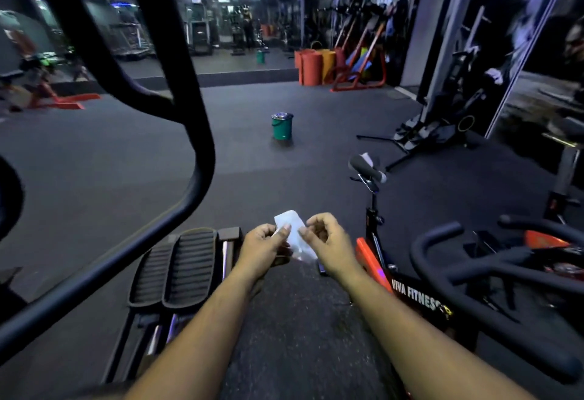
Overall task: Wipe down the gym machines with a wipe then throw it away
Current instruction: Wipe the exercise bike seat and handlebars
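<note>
Wipe pinched by left hand and right hand; open floor ahead to bin

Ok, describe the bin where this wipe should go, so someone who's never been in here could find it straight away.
Look across the open dark floor ahead, between the black machine frame on the left and the exercise bike on the right. The small green bin stands alone there. Nothing else nearby is green, and it has a shiny metal lid.
</note>
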### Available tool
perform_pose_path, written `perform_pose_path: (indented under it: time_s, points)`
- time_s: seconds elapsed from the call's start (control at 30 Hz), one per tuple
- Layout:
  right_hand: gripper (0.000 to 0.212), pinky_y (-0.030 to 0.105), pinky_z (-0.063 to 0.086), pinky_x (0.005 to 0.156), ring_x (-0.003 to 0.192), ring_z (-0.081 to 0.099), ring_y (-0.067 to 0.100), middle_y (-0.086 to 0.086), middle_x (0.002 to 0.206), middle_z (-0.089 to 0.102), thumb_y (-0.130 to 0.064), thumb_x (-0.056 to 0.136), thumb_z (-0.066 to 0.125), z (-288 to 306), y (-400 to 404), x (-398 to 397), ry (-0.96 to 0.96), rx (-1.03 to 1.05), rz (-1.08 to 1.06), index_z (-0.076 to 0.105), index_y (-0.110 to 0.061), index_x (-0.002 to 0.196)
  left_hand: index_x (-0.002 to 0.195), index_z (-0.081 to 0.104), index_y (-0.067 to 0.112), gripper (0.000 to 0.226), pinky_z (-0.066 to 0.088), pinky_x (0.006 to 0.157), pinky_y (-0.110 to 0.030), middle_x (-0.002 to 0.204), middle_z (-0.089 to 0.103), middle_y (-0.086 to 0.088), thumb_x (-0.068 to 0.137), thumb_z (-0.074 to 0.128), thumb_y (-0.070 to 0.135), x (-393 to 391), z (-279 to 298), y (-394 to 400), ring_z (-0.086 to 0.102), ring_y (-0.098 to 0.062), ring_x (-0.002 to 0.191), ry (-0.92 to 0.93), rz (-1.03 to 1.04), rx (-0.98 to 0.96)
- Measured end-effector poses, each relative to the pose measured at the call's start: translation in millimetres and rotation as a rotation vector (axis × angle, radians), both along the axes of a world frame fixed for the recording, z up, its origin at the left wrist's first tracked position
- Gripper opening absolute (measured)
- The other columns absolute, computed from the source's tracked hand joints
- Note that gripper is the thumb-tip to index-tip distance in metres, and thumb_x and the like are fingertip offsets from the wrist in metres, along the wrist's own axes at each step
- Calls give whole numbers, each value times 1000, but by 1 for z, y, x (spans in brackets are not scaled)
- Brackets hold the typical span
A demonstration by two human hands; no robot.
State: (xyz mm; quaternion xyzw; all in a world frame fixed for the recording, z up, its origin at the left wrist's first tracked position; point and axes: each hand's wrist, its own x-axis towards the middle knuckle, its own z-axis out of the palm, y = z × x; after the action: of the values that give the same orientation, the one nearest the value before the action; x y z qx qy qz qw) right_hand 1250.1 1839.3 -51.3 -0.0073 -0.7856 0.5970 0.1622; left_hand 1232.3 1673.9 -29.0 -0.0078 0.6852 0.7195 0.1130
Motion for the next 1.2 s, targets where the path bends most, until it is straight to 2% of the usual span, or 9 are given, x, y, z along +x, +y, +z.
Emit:
perform_pose_path:
  time_s: [0.1,0.2,0.37,0.63,0.73,0.83,0.97,1.1,1.2]
  points:
    - [35,25,52,75,80,63,6,-3,91,69,-45,79,78,-8,16,-27,-21,103,127,67,-21,102,80,60,13,28,58,70,-37,74,69,-12,96,70,34,-28,-3,29,65,-24,69,-9,-15,3]
    - [19,25,50,71,74,61,6,0,87,73,-28,83,81,-13,30,-69,-81,166,147,71,-16,94,79,59,13,32,56,69,-36,73,67,-13,96,68,39,-65,-6,51,63,-24,70,-9,-2,-19]
    - [5,15,45,69,72,60,-1,-1,82,73,-12,90,75,-17,59,-139,-136,90,165,77,-7,91,72,56,12,34,42,48,-19,58,60,0,99,66,31,-123,-13,81,53,-8,52,89,86,-98]
    - [11,21,45,65,68,55,6,1,78,67,-13,97,65,-43,81,-211,-265,-115,126,67,-13,86,90,64,10,34,55,56,-26,79,72,-5,100,62,42,-195,-40,115,67,-12,68,38,32,-113]
    - [12,35,54,75,79,64,18,18,91,73,-10,99,61,-52,95,-240,-310,-276,57,67,-10,88,115,63,2,39,58,70,-24,103,77,-14,94,73,32,-225,-51,134,74,-19,88,-8,-28,-80]
    - [13,29,52,65,75,63,17,12,86,69,-7,98,58,-63,120,-274,-347,-367,-60,64,-9,87,114,69,4,40,59,83,-35,105,77,-13,88,79,34,-272,-66,150,74,-23,97,-12,-107,-166]
    - [21,38,45,65,72,53,20,6,74,59,-24,90,60,-91,161,-320,-360,-367,-250,58,-15,72,96,74,8,11,53,71,-34,84,75,-9,96,71,18,-340,-88,180,64,-22,75,-75,-125,-219]
    - [37,44,51,73,74,57,20,7,77,66,-47,77,59,-112,203,-357,-358,-397,-366,64,-10,80,95,71,11,11,51,62,-28,81,68,-8,99,67,21,-390,-103,217,57,-17,69,-160,-242,-238]
    - [27,37,50,74,74,59,17,6,80,68,-42,88,66,-113,231,-374,-337,-433,-442,65,-16,81,97,65,16,14,53,65,-27,83,68,-4,102,62,29,-413,-116,251,61,-11,68,-206,-323,-213]
